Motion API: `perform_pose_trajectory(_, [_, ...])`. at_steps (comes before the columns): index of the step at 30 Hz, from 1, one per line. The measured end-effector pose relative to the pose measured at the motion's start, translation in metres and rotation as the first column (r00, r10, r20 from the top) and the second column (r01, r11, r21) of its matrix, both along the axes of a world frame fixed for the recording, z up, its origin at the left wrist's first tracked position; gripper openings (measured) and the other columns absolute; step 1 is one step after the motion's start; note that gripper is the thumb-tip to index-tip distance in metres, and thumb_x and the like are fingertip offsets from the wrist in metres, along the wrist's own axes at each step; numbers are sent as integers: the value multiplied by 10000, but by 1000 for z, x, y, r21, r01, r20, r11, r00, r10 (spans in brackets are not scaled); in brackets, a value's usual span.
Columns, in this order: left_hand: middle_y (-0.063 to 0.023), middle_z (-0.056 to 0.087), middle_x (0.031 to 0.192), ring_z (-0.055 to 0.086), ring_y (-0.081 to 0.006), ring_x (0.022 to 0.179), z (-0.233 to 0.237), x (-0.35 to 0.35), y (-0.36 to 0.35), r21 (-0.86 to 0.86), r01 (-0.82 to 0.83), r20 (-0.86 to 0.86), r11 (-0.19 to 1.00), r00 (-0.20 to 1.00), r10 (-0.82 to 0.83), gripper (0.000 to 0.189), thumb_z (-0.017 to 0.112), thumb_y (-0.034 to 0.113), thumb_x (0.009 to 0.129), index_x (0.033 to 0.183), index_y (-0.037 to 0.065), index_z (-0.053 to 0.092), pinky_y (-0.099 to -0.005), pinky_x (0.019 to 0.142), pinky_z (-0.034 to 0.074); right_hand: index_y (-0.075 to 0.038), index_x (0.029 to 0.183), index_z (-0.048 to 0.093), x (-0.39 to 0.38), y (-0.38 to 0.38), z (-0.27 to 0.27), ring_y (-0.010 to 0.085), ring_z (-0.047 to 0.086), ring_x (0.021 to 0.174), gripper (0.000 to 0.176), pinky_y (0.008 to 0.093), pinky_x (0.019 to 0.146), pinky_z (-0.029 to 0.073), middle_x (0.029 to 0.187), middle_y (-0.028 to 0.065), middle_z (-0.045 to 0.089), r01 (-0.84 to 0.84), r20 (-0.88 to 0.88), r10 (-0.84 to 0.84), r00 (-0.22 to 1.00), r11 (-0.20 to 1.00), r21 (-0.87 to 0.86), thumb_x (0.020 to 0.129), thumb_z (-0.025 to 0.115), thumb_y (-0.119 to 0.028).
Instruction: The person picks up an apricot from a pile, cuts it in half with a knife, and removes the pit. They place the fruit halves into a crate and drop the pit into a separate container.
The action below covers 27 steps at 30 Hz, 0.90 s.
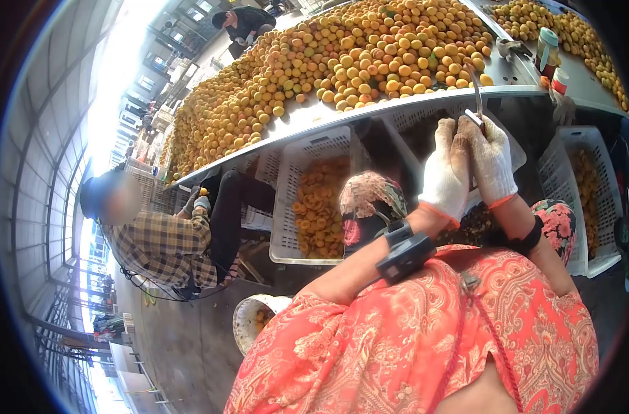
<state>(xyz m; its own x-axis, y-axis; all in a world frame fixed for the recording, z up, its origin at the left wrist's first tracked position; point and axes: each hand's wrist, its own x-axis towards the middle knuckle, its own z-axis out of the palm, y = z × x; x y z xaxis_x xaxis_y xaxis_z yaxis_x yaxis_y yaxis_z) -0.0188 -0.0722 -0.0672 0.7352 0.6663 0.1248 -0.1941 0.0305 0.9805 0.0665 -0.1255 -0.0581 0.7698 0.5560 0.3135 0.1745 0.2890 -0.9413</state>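
Observation:
Both of my hands wear white knitted gloves with orange cuffs and stained fingertips, and they are held together below the table edge. My right hand [492, 155] is closed on a knife [475, 96] with a pale handle; its thin, slightly curved blade points up toward the table. Against it presses my left hand [445, 169], fingers together; whatever lies between the palms is hidden. Ahead of the hands, apricots [370, 52] are heaped on a metal-edged table [521, 90].
Under the table stand a white crate [283, 221] of halved apricots and another crate [590, 255] at right. A bucket [245, 324] is on the floor. At left sits a co-worker in a checked shirt [159, 241]. A bottle [547, 52] stands on the table.

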Motion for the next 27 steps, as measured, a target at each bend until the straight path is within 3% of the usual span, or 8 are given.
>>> perform_pose_trajectory(1, [-160, 583, 1275, 578, -233, 1127, -6, 3, 0, -3, 0, -3, 1000, 1000, 0, 417, 422, 236, 1055, 1386, -18, 418, -311, 962, 453, 25, 998, 669, 4, 2, -4, 49, 547, 725, 230, 241, 631, 463, 778, 20, 651, -64, -116, 63, 991, 998, -6, 952, 626, -197])
perform_pose_trajectory(4, [-47, 608, 1103, 591, -153, 1019, -19, 11, -5, -106, 14, 182, 994, 983, 5, 329, 438, 308, 1055, 1298, 98, 507, -292, 864, 511, 27, 1007, 668, 4, -1, -2, 49, 553, 739, 214, 245, 638, 468, 786, 22, 659, -33, -53, 29, 998, 996, -80, 947, 619, -173])
perform_pose_trajectory(6, [-42, 617, 1118, 594, -162, 1035, -15, 9, -6, -498, 167, 266, 851, 963, -34, 334, 465, 343, 1039, 1274, 118, 542, -298, 842, 517, 26, 1000, 665, -4, -3, 4, 73, 568, 718, 200, 262, 635, 471, 774, 47, 661, 13, 11, -12, 1000, 996, -87, 938, 619, -159])
perform_pose_trajectory(9, [-13, 640, 1083, 622, -169, 969, 2, 4, -6, -713, 157, 145, 683, 987, -76, 355, 503, 443, 1001, 1208, 166, 581, -292, 758, 525, 20, 974, 657, -10, -4, 4, 142, 592, 669, 172, 303, 622, 470, 744, 108, 650, 108, 177, -88, 980, 988, -108, 922, 620, -139])
perform_pose_trajectory(11, [0, 648, 1053, 628, -164, 928, 1, -3, -4, -719, 139, 88, 681, 990, -109, 373, 516, 494, 976, 1176, 189, 593, -296, 720, 519, 3, 871, 617, -14, -4, 7, 293, 576, 605, 136, 373, 588, 447, 684, 187, 570, 147, 284, -108, 953, 982, -120, 903, 620, -129])
perform_pose_trajectory(15, [37, 660, 994, 639, -158, 854, 15, -9, -12, -752, 50, -46, 657, 991, -129, 429, 499, 608, 929, 1125, 242, 608, -316, 662, 502, -20, 798, 557, -15, -7, 13, 387, 550, 625, 146, 405, 577, 437, 666, 190, 528, 164, 400, -95, 912, 976, -144, 860, 638, -123])
perform_pose_trajectory(24, [55, 641, 912, 589, -166, 765, 33, -14, -22, -827, -33, -155, 561, 973, -170, 486, 477, 716, 862, 1037, 282, 606, -299, 573, 392, -27, 909, 627, -13, -14, 8, 393, 645, 745, 161, 436, 625, 512, 804, 207, 631, 185, 624, -70, 778, 975, -120, 785, 677, -118])
perform_pose_trajectory(27, [31, 628, 863, 577, -188, 699, 18, -19, -15, -783, -28, -150, 621, 978, -145, 500, 478, 722, 869, 1028, 266, 608, -342, 537, 424, -32, 898, 639, -15, -9, 6, 390, 647, 732, 167, 444, 623, 521, 807, 200, 640, 199, 675, -128, 727, 979, -29, 786, 676, -151])
